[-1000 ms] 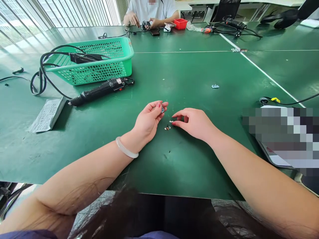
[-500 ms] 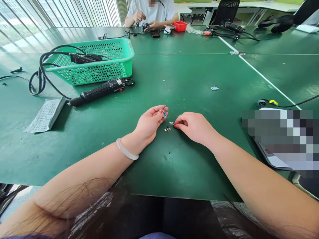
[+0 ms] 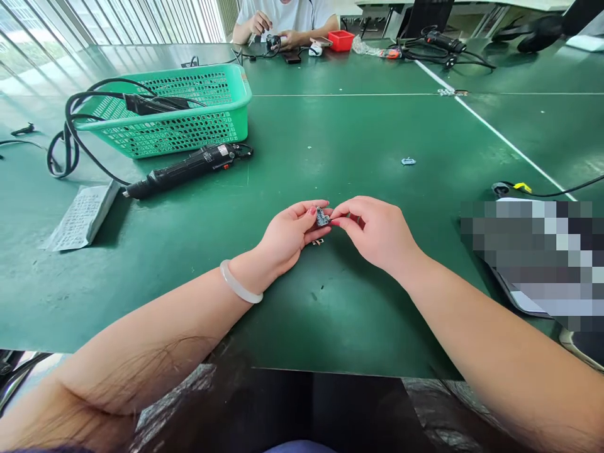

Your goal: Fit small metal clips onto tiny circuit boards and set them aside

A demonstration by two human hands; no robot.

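Observation:
My left hand (image 3: 290, 236), a pale bangle (image 3: 240, 283) on its wrist, is closed on a small blue-grey part (image 3: 323, 217) that looks like a circuit board. Thumb and fingers grip it just above the table. From the right, my right hand (image 3: 375, 229) brings pinched fingertips to the edge of this part. Whatever tiny thing those fingertips hold is too small and too covered to make out. Partly hidden under my left fingers, small metal pieces (image 3: 318, 241) lie on the green table (image 3: 349, 314).
At left are a green basket (image 3: 189, 135) with a cable and black adapter, a black electric screwdriver (image 3: 184, 170) and a wrapped packet (image 3: 82, 214). Another blue-grey part (image 3: 408, 161) lies right of centre. A blurred-out device (image 3: 528, 258) sits at right. A person (image 3: 285, 22) works opposite, near a red box (image 3: 340, 40).
My right hand has risen from the metal pieces on the table to the part in my left hand. My left hand has shifted slightly right. One metal piece no longer shows on the table.

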